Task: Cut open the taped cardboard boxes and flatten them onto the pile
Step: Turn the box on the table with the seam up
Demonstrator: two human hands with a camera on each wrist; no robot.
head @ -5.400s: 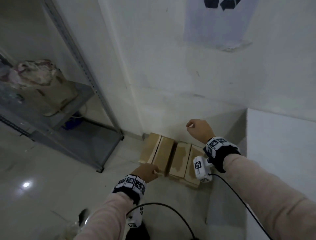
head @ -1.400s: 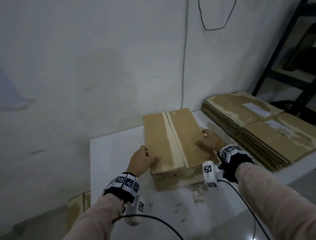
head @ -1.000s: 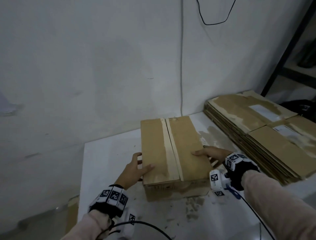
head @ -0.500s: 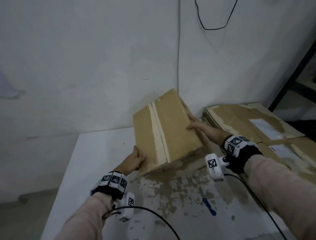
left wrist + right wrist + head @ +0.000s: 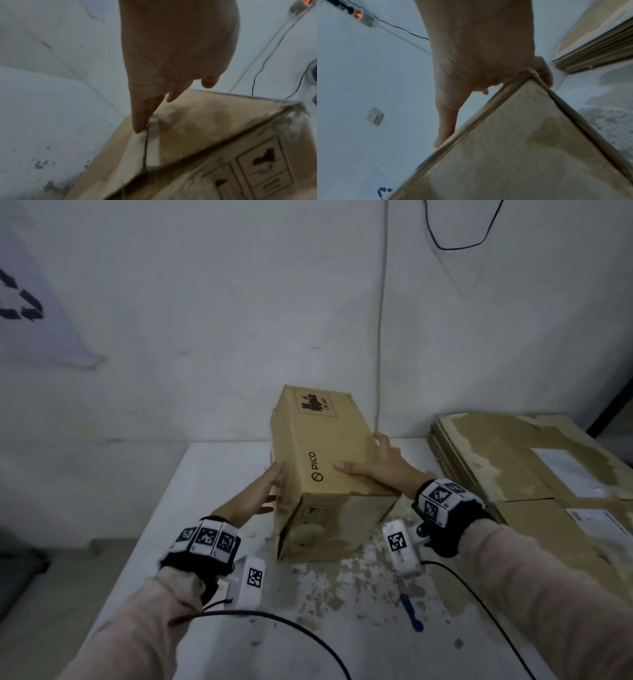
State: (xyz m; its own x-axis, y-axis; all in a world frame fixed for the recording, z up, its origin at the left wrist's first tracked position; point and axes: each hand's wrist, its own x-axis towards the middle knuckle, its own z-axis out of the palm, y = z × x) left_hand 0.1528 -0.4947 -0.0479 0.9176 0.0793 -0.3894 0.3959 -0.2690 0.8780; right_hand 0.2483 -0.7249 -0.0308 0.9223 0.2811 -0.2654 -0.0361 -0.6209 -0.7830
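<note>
A brown cardboard box (image 5: 329, 453) printed PICO stands on the white table (image 5: 219, 474), its long printed side facing up. My left hand (image 5: 267, 491) presses flat against the box's left face, where the left wrist view shows straight fingers (image 5: 142, 119) lying on the pale tape seam (image 5: 151, 143) of the box (image 5: 205, 135). My right hand (image 5: 376, 463) clasps the upper right edge, thumb on top and fingers down the right side. In the right wrist view that hand (image 5: 479, 74) straddles an edge of the box (image 5: 513, 148). The pile of flattened cardboard (image 5: 513, 467) lies to the right.
A blue-handled cutter (image 5: 409, 611) lies on the table near its front, among paper scraps stuck to the surface. The wall stands right behind the box, with a cable (image 5: 380, 337) running down it. A dark shelf post (image 5: 613, 409) rises beyond the pile.
The box went from the floor onto the table, then both hands rolled it: its taped face has turned from facing up to the left, and the PICO side is now on top.
</note>
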